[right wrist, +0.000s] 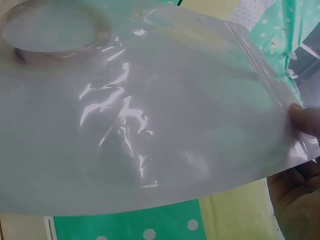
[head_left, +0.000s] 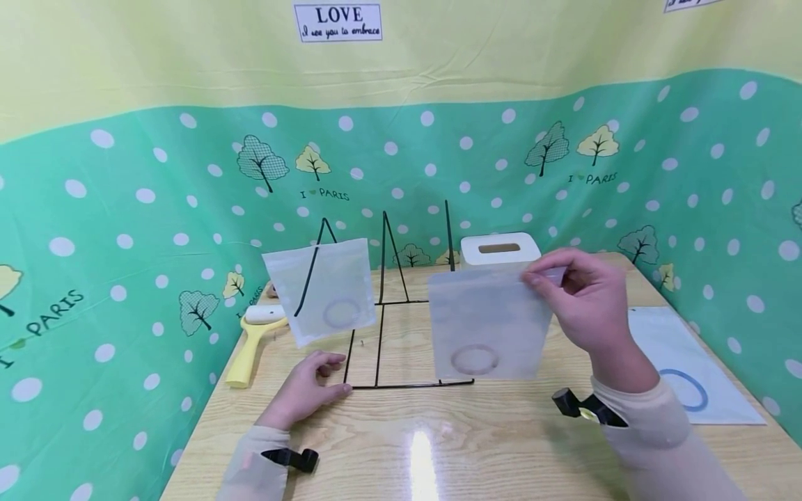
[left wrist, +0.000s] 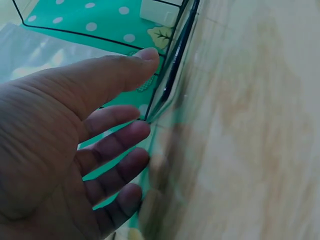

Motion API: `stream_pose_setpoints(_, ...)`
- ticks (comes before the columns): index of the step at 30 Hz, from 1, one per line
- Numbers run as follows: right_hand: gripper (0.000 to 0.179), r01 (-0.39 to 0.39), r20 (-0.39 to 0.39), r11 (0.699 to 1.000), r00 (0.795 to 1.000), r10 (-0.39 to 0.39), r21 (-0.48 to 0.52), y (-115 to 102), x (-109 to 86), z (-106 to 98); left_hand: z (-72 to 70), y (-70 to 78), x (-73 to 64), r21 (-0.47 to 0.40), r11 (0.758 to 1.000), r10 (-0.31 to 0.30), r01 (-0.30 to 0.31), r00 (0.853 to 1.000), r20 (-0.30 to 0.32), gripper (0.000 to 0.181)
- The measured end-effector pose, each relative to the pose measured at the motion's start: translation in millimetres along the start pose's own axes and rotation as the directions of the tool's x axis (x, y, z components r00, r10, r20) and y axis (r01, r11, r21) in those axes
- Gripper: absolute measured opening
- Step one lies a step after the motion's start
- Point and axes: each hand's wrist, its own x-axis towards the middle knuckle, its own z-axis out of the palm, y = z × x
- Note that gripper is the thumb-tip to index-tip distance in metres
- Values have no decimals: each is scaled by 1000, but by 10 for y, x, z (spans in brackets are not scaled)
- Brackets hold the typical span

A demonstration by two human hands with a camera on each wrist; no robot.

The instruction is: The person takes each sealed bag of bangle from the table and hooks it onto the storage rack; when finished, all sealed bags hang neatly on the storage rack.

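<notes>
In the head view my right hand (head_left: 585,299) pinches the top right corner of a translucent flat bag (head_left: 489,313), held up in front of the black wire rack (head_left: 379,348). A brownish ring (head_left: 474,359) shows through the bag near its bottom; the right wrist view shows the bag's shiny film (right wrist: 175,125) and my pinching thumb. Another translucent bag (head_left: 322,278) hangs tilted on the rack's left prong, a pale ring (head_left: 342,314) inside. My left hand (head_left: 307,390) lies at the rack's front left corner, fingers loosely bent, thumb by the wire (left wrist: 175,70).
On the right of the table lies a third bag (head_left: 702,355) with a blue ring (head_left: 683,390). A yellow-handled roller (head_left: 250,348) lies left of the rack. Behind the raised bag stands a white box (head_left: 501,250) with a slot. A patterned cloth (head_left: 401,153) walls the back.
</notes>
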Motion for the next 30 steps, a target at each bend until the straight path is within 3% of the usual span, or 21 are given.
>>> stream_pose_setpoints(5, 23, -9, 0, 1000, 1000, 10, -30, 25, -13, 57, -35, 33, -21, -32, 999, 24, -24, 1000, 15, 57)
stream_pose_setpoints(8, 23, -5, 11, 999, 1000, 5, -33, 39, -15, 99, -58, 62, -31, -94, 995, 40, -38, 999, 25, 54)
stream_pose_setpoints(20, 20, 4, 19, 1000, 1000, -4, -17, 78, -38, 265, -112, 223, -24, -269, 960, 91, -81, 996, 24, 45)
stream_pose_setpoints(30, 14, 10, 15, 1000, 1000, -11, 23, 74, -55, 398, -90, 351, -35, -308, 937, 170, -167, 985, -18, 43)
